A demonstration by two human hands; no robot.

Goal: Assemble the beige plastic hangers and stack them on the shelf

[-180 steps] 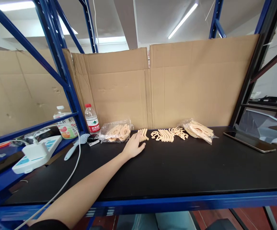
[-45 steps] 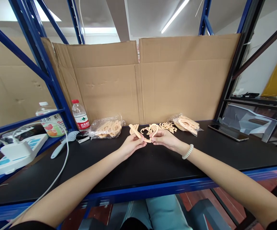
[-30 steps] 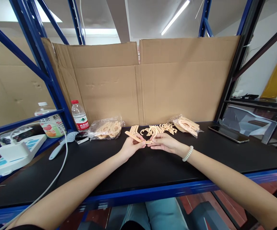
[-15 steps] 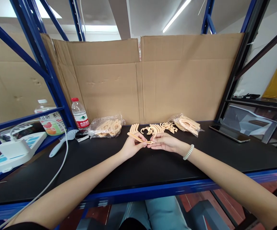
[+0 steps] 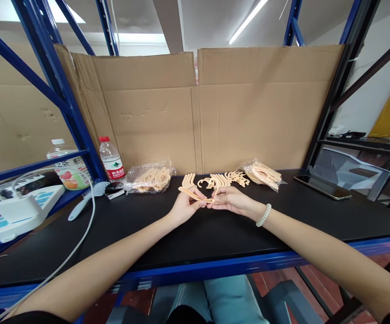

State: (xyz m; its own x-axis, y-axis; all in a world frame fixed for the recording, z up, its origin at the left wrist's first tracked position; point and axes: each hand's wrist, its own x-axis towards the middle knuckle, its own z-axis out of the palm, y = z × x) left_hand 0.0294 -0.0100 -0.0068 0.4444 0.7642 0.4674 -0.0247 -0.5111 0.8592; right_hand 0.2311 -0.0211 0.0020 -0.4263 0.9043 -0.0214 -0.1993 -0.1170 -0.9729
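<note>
Just above the black tabletop, my left hand (image 5: pixel 183 210) is closed on a long beige strip (image 5: pixel 188 193), which looks like the arm of a folding clothes hanger. My right hand (image 5: pixel 237 201) pinches a beige hook piece (image 5: pixel 217 189) where it meets the strip's end. My fingertips nearly touch and hide the joint. Behind my hands lie several beige bent arms (image 5: pixel 189 180) in a row, more hooks (image 5: pixel 203 182), and a cluster of small beige pieces (image 5: pixel 242 178).
Clear plastic bags of beige parts lie at left (image 5: pixel 152 177) and right (image 5: pixel 264 173). A water bottle (image 5: pixel 113 162), a pale blue brush (image 5: pixel 80 208) and a white cable (image 5: pixel 88 225) are on the left; a tablet-like device (image 5: pixel 323 187) is on the right. Cardboard (image 5: pixel 147 112) stands behind.
Both hands keep their hold on the strip and hook piece, with barely any movement. The whole view has shifted very slightly.
</note>
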